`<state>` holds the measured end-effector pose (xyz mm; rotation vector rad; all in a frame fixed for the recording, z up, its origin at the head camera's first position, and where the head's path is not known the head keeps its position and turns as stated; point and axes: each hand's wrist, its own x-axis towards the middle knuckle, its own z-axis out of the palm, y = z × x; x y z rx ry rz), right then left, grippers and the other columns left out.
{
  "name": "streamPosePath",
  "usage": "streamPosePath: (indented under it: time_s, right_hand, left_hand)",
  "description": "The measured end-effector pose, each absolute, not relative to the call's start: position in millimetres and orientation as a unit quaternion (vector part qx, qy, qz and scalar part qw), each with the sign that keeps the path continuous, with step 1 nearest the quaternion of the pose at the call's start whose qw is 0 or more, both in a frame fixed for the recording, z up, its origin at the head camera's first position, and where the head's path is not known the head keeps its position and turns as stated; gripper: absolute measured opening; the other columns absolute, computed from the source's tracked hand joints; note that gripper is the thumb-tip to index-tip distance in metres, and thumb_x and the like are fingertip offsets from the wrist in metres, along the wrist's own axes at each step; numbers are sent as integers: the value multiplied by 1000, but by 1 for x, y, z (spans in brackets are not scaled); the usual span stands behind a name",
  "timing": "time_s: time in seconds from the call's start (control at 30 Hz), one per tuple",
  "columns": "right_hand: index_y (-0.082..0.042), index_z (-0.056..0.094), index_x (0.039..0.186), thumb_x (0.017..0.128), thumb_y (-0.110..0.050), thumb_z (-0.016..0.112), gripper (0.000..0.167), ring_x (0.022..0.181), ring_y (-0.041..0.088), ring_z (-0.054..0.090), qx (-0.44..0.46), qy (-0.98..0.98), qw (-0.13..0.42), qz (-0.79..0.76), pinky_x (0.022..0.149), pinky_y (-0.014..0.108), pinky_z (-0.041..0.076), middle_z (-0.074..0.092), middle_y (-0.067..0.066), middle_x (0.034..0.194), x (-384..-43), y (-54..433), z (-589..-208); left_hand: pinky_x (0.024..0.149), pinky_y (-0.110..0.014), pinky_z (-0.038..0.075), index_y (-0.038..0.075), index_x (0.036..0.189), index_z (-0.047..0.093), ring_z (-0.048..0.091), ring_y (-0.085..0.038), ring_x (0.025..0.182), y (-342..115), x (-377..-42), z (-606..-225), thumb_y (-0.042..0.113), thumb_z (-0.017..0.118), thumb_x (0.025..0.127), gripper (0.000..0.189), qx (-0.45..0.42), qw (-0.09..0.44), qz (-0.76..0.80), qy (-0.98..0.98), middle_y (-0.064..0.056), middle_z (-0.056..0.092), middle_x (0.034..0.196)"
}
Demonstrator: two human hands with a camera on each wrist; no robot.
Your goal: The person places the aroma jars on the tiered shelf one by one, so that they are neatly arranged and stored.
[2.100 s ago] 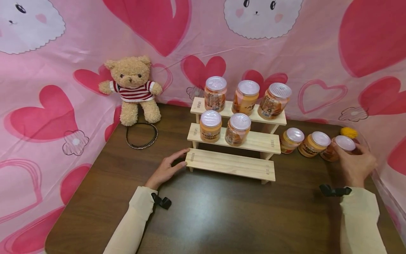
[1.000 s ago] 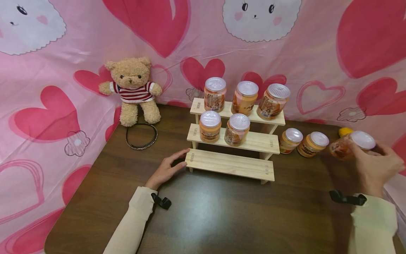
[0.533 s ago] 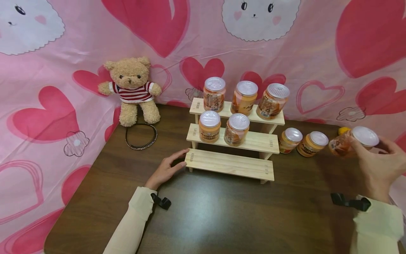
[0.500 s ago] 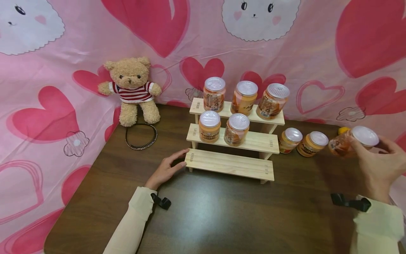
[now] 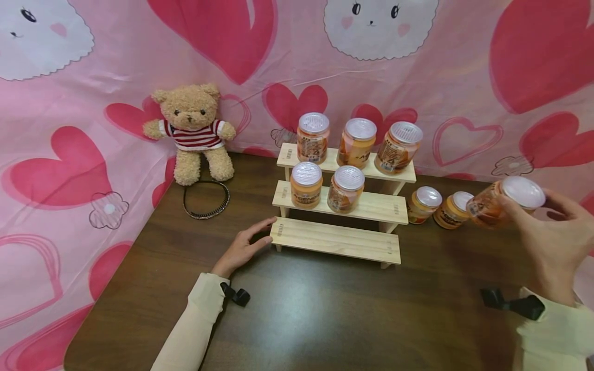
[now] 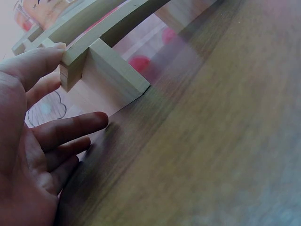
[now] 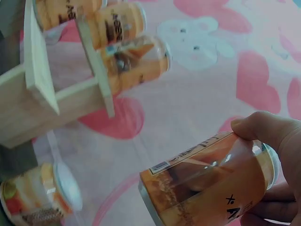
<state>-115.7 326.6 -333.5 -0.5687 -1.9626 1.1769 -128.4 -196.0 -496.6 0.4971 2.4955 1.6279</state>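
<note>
My right hand (image 5: 557, 232) grips an orange-labelled jar (image 5: 487, 203) with a clear ridged lid, tilted and seemingly off the table. In the right wrist view, the thumb and fingers wrap the lid end of this jar (image 7: 207, 183). Two similar jars, one by the shelf (image 5: 423, 206) and one partly behind the held jar (image 5: 451, 212), stand on the table. My left hand (image 5: 242, 250) touches the left end of the wooden stepped shelf's lowest tier (image 5: 334, 240) with thumb and index finger. The left wrist view shows its other fingers (image 6: 70, 132) loosely extended.
Three jars (image 5: 355, 147) stand on the top tier and two (image 5: 345, 193) on the left part of the middle tier. A teddy bear (image 5: 192, 134) sits at the back left with a dark headband (image 5: 206, 201) before it. Pink heart-patterned cloth (image 5: 287, 46) hangs behind the table (image 5: 297, 314).
My right hand has taken the rightmost jar from its spot, swung it right and tilted it, then shifted slightly back left, overlapping the neighbouring jar. My left hand stays put.
</note>
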Motion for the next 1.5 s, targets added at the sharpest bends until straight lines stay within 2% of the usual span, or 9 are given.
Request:
streamPosePath:
  time_s: [0.23, 0.47, 0.73, 0.97, 1.27, 1.5]
  right_hand:
    - [-16, 78, 113, 65, -14, 92, 50, 67, -12, 53, -192, -784, 366, 463, 65, 5, 40, 63, -37, 79, -107, 302, -317]
    - [-14, 79, 111, 64, -10, 93, 50, 71, -12, 57, -159, -789, 362, 470, 71, 4, 44, 65, -35, 80, -111, 293, -316]
    - [-12, 79, 109, 61, -6, 95, 51, 61, -13, 60, -118, -797, 350, 477, 62, 5, 45, 68, -31, 82, -119, 280, -319]
    - [-10, 79, 107, 59, -5, 95, 50, 65, -11, 58, -62, -805, 354, 472, 62, 8, 43, 66, -34, 80, -126, 263, -323]
    - [-7, 79, 106, 58, -15, 97, 52, 68, -13, 55, -65, -826, 335, 449, 62, 7, 40, 59, -42, 77, -132, 237, -324]
    - [-7, 79, 106, 59, -22, 98, 53, 61, -5, 42, -41, -844, 326, 425, 55, 13, 31, 54, -45, 78, -135, 221, -330]
  left_hand:
    - [113, -58, 35, 21, 149, 50, 51, -32, 138, -196, -128, -497, 22, 61, 101, 50, 166, 57, 532, 828, -7, 51, 153]
    - [113, -59, 35, 22, 149, 50, 52, -32, 137, -196, -129, -498, 21, 61, 101, 50, 168, 55, 531, 829, -7, 51, 153]
    - [114, -58, 35, 22, 148, 50, 52, -31, 137, -196, -129, -498, 21, 61, 101, 49, 166, 55, 529, 830, -6, 52, 152]
    - [114, -58, 35, 21, 149, 49, 51, -32, 138, -196, -129, -497, 21, 61, 101, 50, 168, 58, 531, 828, -7, 51, 153]
    - [113, -58, 35, 22, 149, 49, 51, -32, 137, -196, -128, -497, 23, 60, 101, 50, 165, 65, 531, 829, -8, 51, 153]
    - [112, -58, 36, 22, 149, 49, 52, -32, 136, -197, -128, -498, 23, 60, 101, 50, 166, 60, 526, 832, -9, 53, 151]
